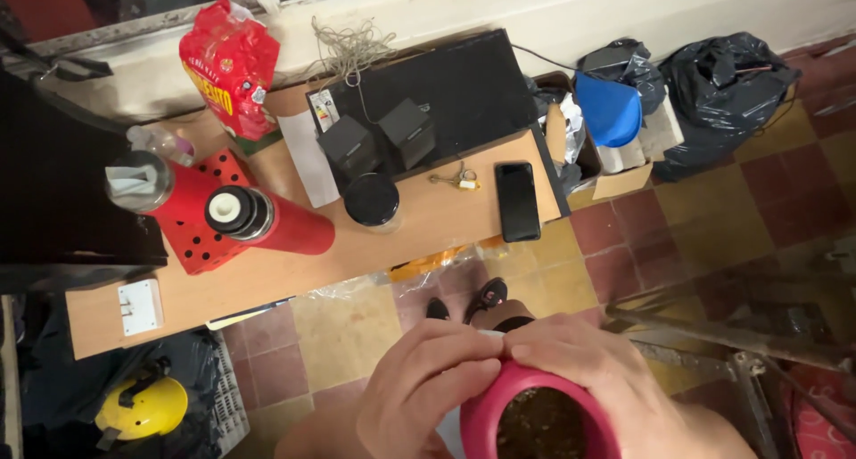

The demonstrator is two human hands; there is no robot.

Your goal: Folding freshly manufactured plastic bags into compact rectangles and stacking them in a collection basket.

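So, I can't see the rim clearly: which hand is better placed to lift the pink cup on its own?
Probably the right hand: it wraps the pink cup around its side. The left hand only pinches at the rim.

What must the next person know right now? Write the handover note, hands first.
Left hand: wrapped around the left side of the pink cup, fingers at the rim.
Right hand: on the cup's right side and rim; the fingertips of both hands meet at the far rim over a small white bit, too small to identify.
Cup: held close under the camera, above the tiled floor, filled with a dark brown grainy stuff.
Table: red flask, black jar, phone, keys, red bag.
Done: cup filled.
Left: flask lying untouched.
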